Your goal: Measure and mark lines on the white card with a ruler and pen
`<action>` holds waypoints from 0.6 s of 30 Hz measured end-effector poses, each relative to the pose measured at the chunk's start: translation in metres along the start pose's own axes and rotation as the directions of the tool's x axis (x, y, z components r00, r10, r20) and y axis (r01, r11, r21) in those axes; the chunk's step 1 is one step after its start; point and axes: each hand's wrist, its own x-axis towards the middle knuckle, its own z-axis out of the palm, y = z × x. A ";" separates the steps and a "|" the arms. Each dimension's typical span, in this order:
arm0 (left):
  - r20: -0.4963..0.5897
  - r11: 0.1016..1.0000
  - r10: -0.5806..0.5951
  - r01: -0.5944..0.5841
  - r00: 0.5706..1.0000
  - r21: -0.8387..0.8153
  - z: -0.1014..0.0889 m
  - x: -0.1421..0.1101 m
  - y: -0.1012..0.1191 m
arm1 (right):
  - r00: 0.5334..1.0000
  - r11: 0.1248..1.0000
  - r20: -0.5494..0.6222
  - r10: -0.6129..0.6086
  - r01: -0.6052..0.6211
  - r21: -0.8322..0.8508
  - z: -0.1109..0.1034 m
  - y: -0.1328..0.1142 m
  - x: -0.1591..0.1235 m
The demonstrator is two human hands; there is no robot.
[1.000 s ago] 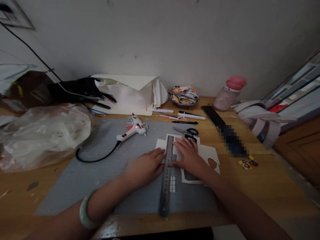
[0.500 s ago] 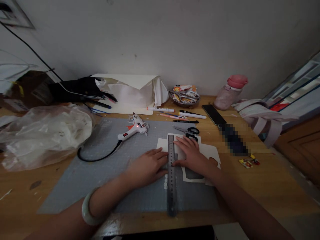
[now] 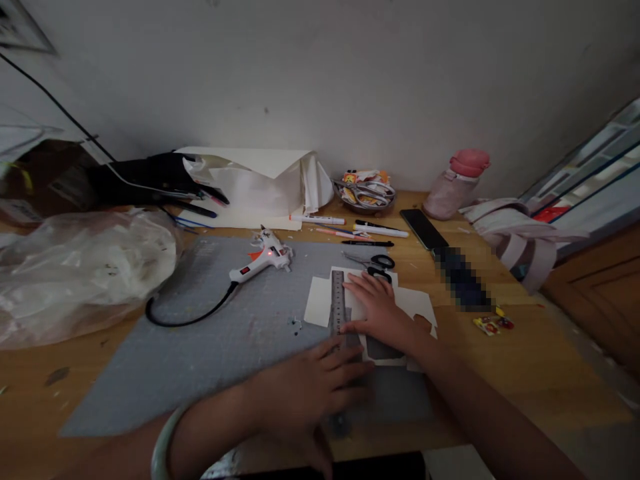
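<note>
A steel ruler (image 3: 338,293) lies lengthwise on the grey cutting mat (image 3: 165,380), over white paper pieces (image 3: 319,303). My right hand (image 3: 383,313) rests flat on the paper with its fingers spread, thumb and fingertips at the ruler's right edge. Over the ruler's lower part reaches my left hand (image 3: 315,387), its fingers apart and slightly blurred; whether it touches the ruler I cannot tell. Just beyond my right fingers lie black-handled scissors (image 3: 383,261). A white glue gun (image 3: 265,261) with a lit red light sits on the mat to the left.
A clear plastic bag (image 3: 90,267) covers the left side. Several pens, including an orange-tipped marker (image 3: 317,219), lie behind the mat. Along the back stand a bowl of wrappers and scissors (image 3: 365,207) and a pink bottle (image 3: 453,190). A phone (image 3: 424,229) lies at right.
My left hand has moved from the ruler's left side toward me and right, across its lower part, uncovering paper at left. My right hand stays in place. The view has shifted slightly.
</note>
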 end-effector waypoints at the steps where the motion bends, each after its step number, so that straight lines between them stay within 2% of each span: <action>1: 0.007 1.000 0.008 -0.008 1.000 -0.012 0.000 0.001 0.000 | 1.000 1.000 0.003 -0.003 0.003 0.004 0.000 0.000 0.000; 5: -0.032 0.999 0.009 -0.008 0.999 0.046 0.002 0.003 0.002 | 1.000 1.000 -0.008 -0.002 0.002 0.002 0.000 0.001 0.000; 11: -0.142 0.953 0.188 -0.146 0.972 0.264 0.004 0.001 0.009 | 1.000 1.000 -0.006 0.004 -0.004 0.001 0.001 0.002 0.001; 15: -0.173 0.932 0.275 -0.217 0.946 0.291 0.006 -0.004 0.008 | 0.999 1.000 0.032 -0.014 0.015 -0.016 -0.002 -0.001 0.000; 16: -0.165 0.935 0.276 -0.225 0.947 0.273 0.007 -0.005 0.008 | 0.999 0.999 0.041 -0.022 0.022 -0.022 -0.003 -0.001 0.000; 18: -0.147 0.965 0.159 -0.121 0.976 0.234 0.006 -0.008 0.006 | 0.999 0.999 0.047 -0.027 0.028 -0.030 -0.004 -0.003 0.000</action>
